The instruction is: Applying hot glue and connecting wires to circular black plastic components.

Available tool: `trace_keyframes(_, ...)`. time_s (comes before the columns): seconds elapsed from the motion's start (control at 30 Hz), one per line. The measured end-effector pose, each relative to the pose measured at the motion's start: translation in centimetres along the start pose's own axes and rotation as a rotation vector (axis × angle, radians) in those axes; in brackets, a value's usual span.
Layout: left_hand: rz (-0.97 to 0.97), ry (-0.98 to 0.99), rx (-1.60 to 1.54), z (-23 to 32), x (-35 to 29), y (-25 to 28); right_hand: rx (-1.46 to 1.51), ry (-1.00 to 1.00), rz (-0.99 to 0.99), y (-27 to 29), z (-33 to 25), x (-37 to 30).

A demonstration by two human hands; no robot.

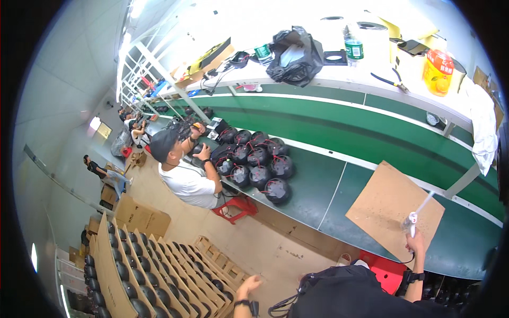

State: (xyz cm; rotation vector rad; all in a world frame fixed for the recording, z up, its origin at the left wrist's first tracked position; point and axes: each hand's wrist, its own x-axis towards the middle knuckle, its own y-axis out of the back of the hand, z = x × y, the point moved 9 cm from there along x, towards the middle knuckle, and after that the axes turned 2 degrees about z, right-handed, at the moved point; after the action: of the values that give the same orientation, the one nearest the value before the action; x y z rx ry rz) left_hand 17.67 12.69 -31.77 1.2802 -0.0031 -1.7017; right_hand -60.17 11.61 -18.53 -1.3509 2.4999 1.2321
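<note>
My right hand [416,241] is closed around a white hot glue gun [412,223], with a pale glue stick standing out of it and a dark cord at the handle. Under the gun, a square brown cardboard sheet [382,204] with dark specks lies on the green bench top [318,183]. Low in the view, my left hand [249,286] hangs away from the bench, fingers loosely apart and holding nothing. Dark round housings [258,164] with red wires stand grouped on the bench to the left.
A co-worker [185,172] sits on a red stool [238,208], handling one round part. Cardboard racks [159,265] of black spheres fill the lower left. The upper shelf bears a black bag [297,55], bottles and pliers [391,79]. A red stool [386,270] is beside me.
</note>
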Motion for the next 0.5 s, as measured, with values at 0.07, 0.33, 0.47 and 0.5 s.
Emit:
trace_keyframes(0.07, -0.095, 0.002, 0.273, 6.1, 5.1, -0.9, -0.137, -0.023, -0.033, 1.1, -0.2, -0.5)
trace_keyframes(0.33, 0.181, -0.25, 0.517, 30.7, 15.1, 1.1, -0.159, -0.113, -0.108, 0.6, -2.8, 0.2)
trace_keyframes(0.47, 0.237, -0.267, 0.698, 36.7, 17.4, -0.1, -0.045, -0.244, -0.092, 0.7, -1.0, 1.3)
trace_keyframes(0.5, 0.232, -0.277, 0.697, 37.0, 18.0, -0.6, -0.046, -0.248, -0.082, 0.6, -0.3, 1.9)
